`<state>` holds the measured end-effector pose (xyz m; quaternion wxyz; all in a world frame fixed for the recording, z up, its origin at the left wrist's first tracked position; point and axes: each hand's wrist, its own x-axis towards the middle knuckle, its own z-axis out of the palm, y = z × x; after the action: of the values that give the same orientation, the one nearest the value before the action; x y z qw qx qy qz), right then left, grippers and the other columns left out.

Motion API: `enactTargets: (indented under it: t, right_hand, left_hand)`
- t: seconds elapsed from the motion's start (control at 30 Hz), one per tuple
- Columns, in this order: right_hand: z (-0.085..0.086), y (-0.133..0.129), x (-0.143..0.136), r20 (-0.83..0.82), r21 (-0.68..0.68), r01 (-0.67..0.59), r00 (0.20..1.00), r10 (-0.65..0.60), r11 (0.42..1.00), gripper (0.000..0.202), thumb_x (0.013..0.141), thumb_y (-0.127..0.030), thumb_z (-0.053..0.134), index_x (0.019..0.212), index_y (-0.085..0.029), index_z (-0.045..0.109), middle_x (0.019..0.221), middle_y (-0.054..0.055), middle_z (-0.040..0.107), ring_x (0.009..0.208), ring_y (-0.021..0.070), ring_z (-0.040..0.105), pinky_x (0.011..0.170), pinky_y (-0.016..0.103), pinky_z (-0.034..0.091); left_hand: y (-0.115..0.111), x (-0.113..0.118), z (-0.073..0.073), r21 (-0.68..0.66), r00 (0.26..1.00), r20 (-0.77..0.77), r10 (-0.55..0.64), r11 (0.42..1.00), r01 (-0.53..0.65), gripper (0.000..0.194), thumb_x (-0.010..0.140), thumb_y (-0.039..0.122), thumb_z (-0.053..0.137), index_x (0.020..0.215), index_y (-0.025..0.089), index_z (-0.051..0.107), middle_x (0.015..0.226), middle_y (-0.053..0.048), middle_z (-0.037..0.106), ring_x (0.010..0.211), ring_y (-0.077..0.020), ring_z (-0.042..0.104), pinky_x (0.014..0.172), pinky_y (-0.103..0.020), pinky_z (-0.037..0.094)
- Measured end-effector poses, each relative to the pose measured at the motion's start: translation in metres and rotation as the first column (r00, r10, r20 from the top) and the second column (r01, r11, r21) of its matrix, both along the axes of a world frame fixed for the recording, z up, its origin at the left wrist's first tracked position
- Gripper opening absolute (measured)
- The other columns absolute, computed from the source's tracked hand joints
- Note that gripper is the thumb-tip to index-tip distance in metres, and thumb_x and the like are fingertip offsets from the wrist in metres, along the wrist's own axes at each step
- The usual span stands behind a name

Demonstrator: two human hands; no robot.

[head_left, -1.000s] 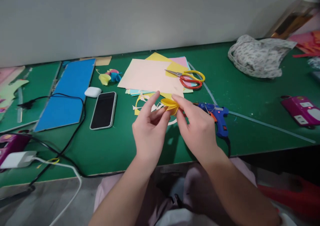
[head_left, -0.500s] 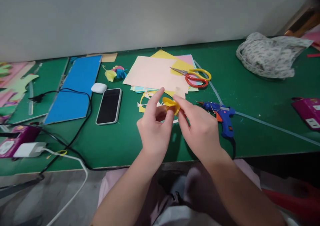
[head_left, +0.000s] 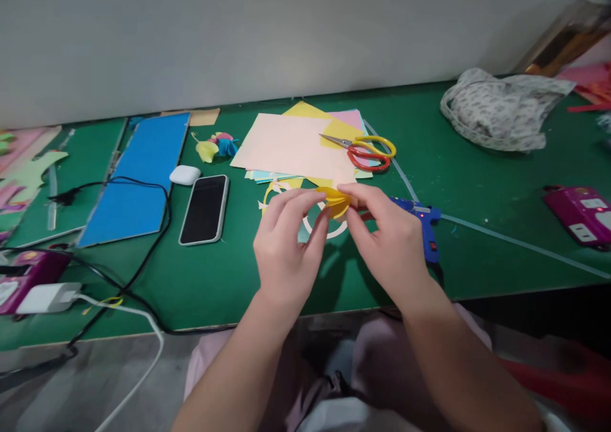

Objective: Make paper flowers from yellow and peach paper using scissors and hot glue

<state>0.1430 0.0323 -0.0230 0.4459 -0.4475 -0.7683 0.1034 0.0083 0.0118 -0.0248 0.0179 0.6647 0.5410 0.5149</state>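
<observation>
A curled yellow paper piece [head_left: 338, 204] is held between both hands above the green table. My left hand [head_left: 286, 247] grips its left side between thumb and fingers. On its right side, my right hand [head_left: 389, 241] pinches it with thumb and index finger. Below and behind the hands lie cut paper scraps, among them a white ring [head_left: 329, 233]. A blue glue gun [head_left: 429, 228] lies just right of my right hand, its nozzle hidden behind that hand. Red and yellow scissors [head_left: 367, 155] rest on a pale pink sheet [head_left: 281, 142] atop stacked coloured paper.
Left of the hands are a phone [head_left: 204, 210], a white case [head_left: 185, 175], small paper flowers [head_left: 214, 147], a blue board [head_left: 138, 177] and tangled cables. A patterned cloth bag [head_left: 501, 111] and a purple power strip [head_left: 580, 212] are at right.
My left fingers have come down and closed onto the yellow piece, which has turned to show more of its curved underside. The view has shifted slightly.
</observation>
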Motion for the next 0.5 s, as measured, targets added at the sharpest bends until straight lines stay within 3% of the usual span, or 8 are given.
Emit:
enactTargets:
  t: [0.2, 0.33, 0.4, 0.5]
  right_hand:
    - [0.0017, 0.0028, 0.0025, 0.032, 0.043, -0.019, 0.999, 0.018, 0.999, 0.024, 0.084, -0.009, 0.05, 0.106, -0.014, 0.059, 0.1, 0.005, 0.068, 0.089, 0.0148, 0.063, 0.082, 0.025, 0.048]
    - [0.0034, 0.0002, 0.0025, 0.017, 0.016, -0.026, 1.0, 0.026, 1.0, 0.029, 0.087, -0.011, 0.048, 0.114, -0.018, 0.055, 0.104, 0.004, 0.067, 0.091, 0.0147, 0.062, 0.085, 0.027, 0.048]
    - [0.005, -0.0011, 0.0041, -0.049, -0.032, -0.058, 0.997, 0.056, 0.998, 0.034, 0.087, -0.017, 0.05, 0.121, -0.022, 0.05, 0.11, 0.004, 0.064, 0.092, 0.015, 0.062, 0.085, 0.029, 0.05]
    - [0.0077, -0.0008, 0.0097, -0.171, -0.115, -0.195, 0.97, 0.174, 0.974, 0.049, 0.082, -0.026, 0.061, 0.128, -0.026, 0.043, 0.122, 0.004, 0.057, 0.1, 0.0163, 0.059, 0.081, 0.028, 0.053]
  left_hand:
    - [0.0021, -0.0031, 0.0017, 0.015, 0.996, -0.076, 0.047, 0.999, -0.046, 0.012, 0.076, 0.015, 0.062, 0.087, 0.019, 0.065, 0.094, -0.004, 0.057, 0.089, -0.0144, 0.058, 0.075, -0.027, 0.053]
    - [0.0015, -0.0031, 0.0024, -0.003, 0.997, -0.065, 0.04, 0.999, -0.04, 0.011, 0.075, 0.017, 0.063, 0.085, 0.02, 0.066, 0.094, -0.005, 0.058, 0.089, -0.0147, 0.057, 0.077, -0.027, 0.051]
    - [0.0018, -0.0037, 0.0021, -0.06, 1.0, 0.01, 0.028, 0.998, -0.027, 0.01, 0.075, 0.018, 0.064, 0.084, 0.021, 0.067, 0.094, -0.004, 0.059, 0.089, -0.0148, 0.058, 0.075, -0.026, 0.051]
    - [0.0038, -0.0061, 0.0011, -0.184, 0.958, 0.287, -0.018, 0.98, 0.074, 0.009, 0.074, 0.021, 0.065, 0.083, 0.021, 0.066, 0.094, -0.003, 0.059, 0.091, -0.0149, 0.058, 0.07, -0.024, 0.052]
